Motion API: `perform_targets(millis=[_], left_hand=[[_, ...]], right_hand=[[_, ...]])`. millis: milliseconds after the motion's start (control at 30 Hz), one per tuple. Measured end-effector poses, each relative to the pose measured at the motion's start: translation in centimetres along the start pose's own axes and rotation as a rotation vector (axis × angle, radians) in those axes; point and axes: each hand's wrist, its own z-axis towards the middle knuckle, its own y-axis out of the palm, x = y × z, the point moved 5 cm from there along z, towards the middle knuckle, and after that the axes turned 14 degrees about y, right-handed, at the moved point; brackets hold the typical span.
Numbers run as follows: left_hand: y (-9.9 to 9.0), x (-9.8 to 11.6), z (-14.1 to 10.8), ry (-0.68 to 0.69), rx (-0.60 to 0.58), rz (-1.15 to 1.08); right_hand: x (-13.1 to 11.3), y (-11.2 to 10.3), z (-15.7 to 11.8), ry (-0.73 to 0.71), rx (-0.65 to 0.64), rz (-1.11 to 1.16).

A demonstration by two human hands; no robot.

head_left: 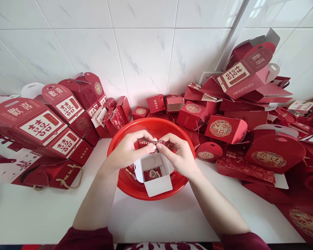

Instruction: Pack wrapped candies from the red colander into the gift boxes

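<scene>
My left hand (131, 147) and my right hand (176, 152) meet over the red plastic basket (120, 182), thumbs close together. Both pinch a small dark red packet (146, 142) printed "SWEET SUGAR"; my fingers cover part of it. Just below them an open box (159, 187), white inside, sits in the basket with a flap folded toward me. Inside the box lies another red packet (153, 174) with pale lettering. The basket's other contents are mostly hidden by the box and my hands.
Red gift boxes (41, 128) are stacked at the left on the white table (156, 222). More red boxes (225, 128) and bags heap up at the right, some tilted. Several small boxes (156, 103) stand behind the basket, against the tiled wall (146, 59).
</scene>
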Motion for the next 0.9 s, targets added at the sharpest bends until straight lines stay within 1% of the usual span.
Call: perform_targets(millis=[67, 133, 200, 267, 333, 433, 500, 567, 667, 833, 900], left_hand=[[-0.4, -0.4, 0.0, 0.01, -0.059, 0.049], [-0.9, -1.3, -0.1, -0.009, -0.089, 0.133], [-1.2, -2.5, -0.2, -0.041, -0.146, 0.259], [-1.1, -3.9, -0.2, -0.079, -0.246, 0.388], [-0.8, -5.3, -0.3, -0.149, -0.338, 0.463], [-0.4, -6.7, -0.4, -0.244, -0.392, 0.491], [-0.1, -6.8, -0.5, -0.273, -0.423, 0.52], [0.2, -6.7, -0.6, -0.303, -0.443, 0.571], [0.4, -6.3, -0.7, -0.323, -0.427, 0.621], [0.8, -5.8, -0.7, -0.281, -0.427, 0.633], [0.9, -5.6, -0.7, -0.274, -0.429, 0.617]], right_hand=[[-0.1, -0.5, 0.1, -0.012, 0.036, -0.054], [0.0, -1.0, 0.2, 0.009, 0.039, -0.07], [0.2, -1.5, 0.3, 0.064, 0.008, -0.042], [0.4, -1.7, 0.3, 0.095, -0.037, 0.0], [0.3, -1.9, 0.3, 0.075, -0.071, 0.0], [-0.3, -2.0, 0.1, 0.007, -0.082, -0.148], [-0.6, -1.8, -0.1, -0.031, -0.085, -0.267], [-0.7, -1.3, -0.3, -0.055, -0.114, -0.338], [-0.5, -0.2, -0.6, -0.067, -0.209, -0.41], [-0.2, 1.3, -0.5, -0.12, -0.35, -0.599], [-0.1, 1.9, -0.3, -0.12, -0.414, -0.695]])
